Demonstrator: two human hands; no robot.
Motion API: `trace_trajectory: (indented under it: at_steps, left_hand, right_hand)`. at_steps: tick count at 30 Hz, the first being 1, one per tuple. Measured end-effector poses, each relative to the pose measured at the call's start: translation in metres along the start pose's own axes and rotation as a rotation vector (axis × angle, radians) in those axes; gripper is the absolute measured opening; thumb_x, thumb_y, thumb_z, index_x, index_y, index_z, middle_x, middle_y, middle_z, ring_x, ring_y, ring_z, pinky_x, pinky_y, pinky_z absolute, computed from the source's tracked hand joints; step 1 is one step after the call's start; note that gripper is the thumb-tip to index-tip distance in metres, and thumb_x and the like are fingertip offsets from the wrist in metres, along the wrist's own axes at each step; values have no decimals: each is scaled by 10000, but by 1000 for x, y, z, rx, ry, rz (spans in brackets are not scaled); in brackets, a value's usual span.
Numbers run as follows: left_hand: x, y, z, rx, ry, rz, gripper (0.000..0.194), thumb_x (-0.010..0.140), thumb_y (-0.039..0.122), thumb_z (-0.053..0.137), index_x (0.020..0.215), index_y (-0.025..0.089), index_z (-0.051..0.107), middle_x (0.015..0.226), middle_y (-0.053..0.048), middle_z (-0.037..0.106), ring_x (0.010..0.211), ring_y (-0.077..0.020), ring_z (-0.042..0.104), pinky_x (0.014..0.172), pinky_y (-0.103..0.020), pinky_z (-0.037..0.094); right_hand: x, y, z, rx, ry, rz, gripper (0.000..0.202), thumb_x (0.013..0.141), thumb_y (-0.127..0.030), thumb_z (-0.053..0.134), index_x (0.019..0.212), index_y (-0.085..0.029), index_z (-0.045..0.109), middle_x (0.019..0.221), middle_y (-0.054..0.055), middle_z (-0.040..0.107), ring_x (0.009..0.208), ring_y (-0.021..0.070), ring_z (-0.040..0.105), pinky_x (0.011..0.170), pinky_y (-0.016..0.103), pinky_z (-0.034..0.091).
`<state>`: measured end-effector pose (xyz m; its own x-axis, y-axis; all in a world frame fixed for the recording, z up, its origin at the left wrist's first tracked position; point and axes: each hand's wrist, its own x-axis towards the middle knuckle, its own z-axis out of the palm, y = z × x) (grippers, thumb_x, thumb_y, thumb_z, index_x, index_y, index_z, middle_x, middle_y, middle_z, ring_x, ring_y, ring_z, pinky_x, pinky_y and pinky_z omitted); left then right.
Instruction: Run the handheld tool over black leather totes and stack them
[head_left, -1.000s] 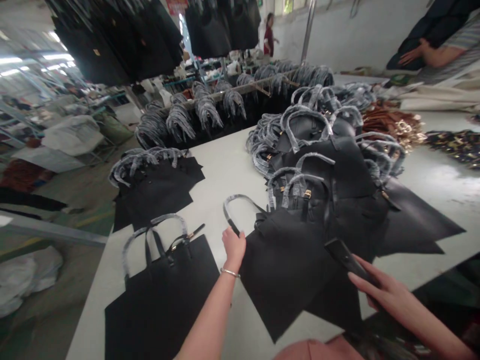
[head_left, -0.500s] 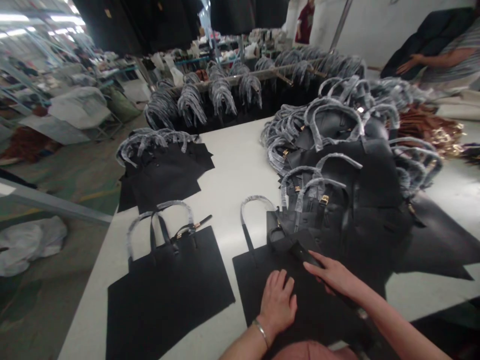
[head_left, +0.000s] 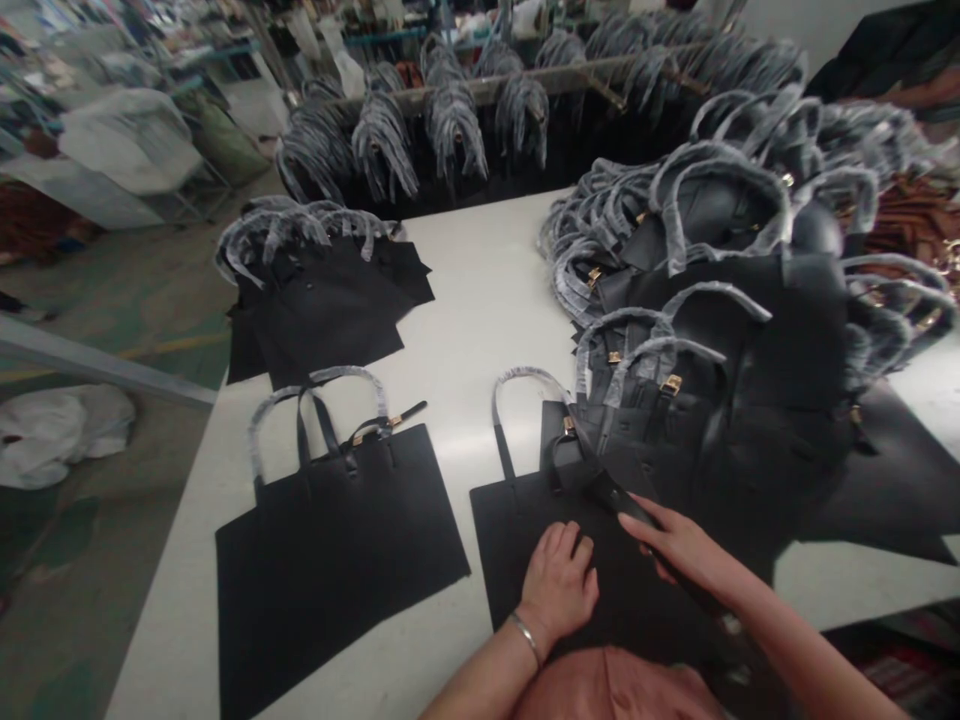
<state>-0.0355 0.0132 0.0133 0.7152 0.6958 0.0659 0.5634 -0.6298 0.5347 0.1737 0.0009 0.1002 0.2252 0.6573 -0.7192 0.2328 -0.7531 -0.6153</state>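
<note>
Both hands (head_left: 559, 580) fwd, L (head_left: 559, 580) bent on panel (head_left: 517, 540), R (head_left: 667, 540) gripping blk tool (head_left: 611, 495)

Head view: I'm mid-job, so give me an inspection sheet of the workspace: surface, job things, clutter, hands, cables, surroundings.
Surface: white table, pieces lying on it.
Job things: centre panel, black, with a wrapped handle; black strip over it, exact kind unclear.
Clutter: left panel; small stack behind it; large pile and brown pieces at right.
Hands: left hand flat on the centre panel; right hand gripping the black strip.
Cables: nothing seen.
Surroundings: rail hung with wrapped handles beyond the table; white sack on the floor at left; another person's arm at upper right.
</note>
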Motion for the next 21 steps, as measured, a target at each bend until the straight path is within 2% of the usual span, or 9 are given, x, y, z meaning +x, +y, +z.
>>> trace_trajectory:
  at_steps: [4, 7, 9, 12, 14, 18, 21]
  left_hand:
    - [1, 1, -3, -21, 0, 9, 374, 860, 315, 543, 1217, 201, 542, 1320, -87, 487, 1217, -281, 434, 1084, -431, 381]
    - [3, 1, -5, -12, -9, 33, 364, 858, 299, 541, 1206, 191, 545, 1306, -90, 494, 1211, -276, 439, 1097, -425, 367]
    - [3, 1, -6, -5, -13, 44, 370, 856, 296, 544, 1209, 184, 542, 1305, -90, 497, 1212, -271, 440, 1106, -420, 356]
    - [2, 1, -3, -4, 2, 45, 389, 858, 303, 546, 1223, 170, 536, 1311, -95, 505, 1218, -270, 442, 1106, -417, 359]
    - [1, -1, -1, -6, 24, 72, 380, 872, 306, 532, 1222, 156, 539, 1308, -98, 521, 1219, -264, 451, 1106, -409, 362]
    - [-1, -3, -1, -34, 16, 169, 316, 911, 260, 485, 1202, 160, 557, 1268, -79, 568, 1186, -215, 495, 1118, -372, 350]
    - [-1, -5, -3, -47, 4, 194, 304, 909, 238, 487, 1194, 163, 561, 1249, -80, 582, 1175, -204, 507, 1104, -361, 367]
  right_hand:
    - [-7, 15, -9, 48, -71, 68, 725, 848, -575, 523, 1418, -148, 387, 614, -40, 546, 367, 87, 491, 346, 196, 375]
    - [3, 4, -4, 55, -65, 30, 697, 843, -573, 526, 1401, -171, 420, 609, -43, 544, 365, 92, 487, 346, 204, 372]
    - [12, -10, 1, 10, 20, -33, 668, 838, -556, 541, 1385, -184, 453, 619, -35, 564, 393, 99, 507, 375, 211, 395]
    - [15, -27, 3, -30, 217, -110, 669, 838, -546, 549, 1403, -202, 441, 656, -24, 602, 457, 113, 555, 460, 226, 454]
    - [6, -30, -1, -12, 250, -120, 689, 840, -561, 544, 1421, -214, 414, 674, -23, 603, 475, 119, 568, 472, 229, 464]
    - [-15, -19, 0, -61, 20, -89, 676, 847, -575, 530, 1401, -200, 440, 644, -30, 575, 437, 110, 537, 414, 214, 424]
    - [-15, -18, 15, -108, -82, -73, 653, 860, -568, 512, 1394, -199, 450, 651, -23, 593, 415, 102, 530, 400, 207, 414]
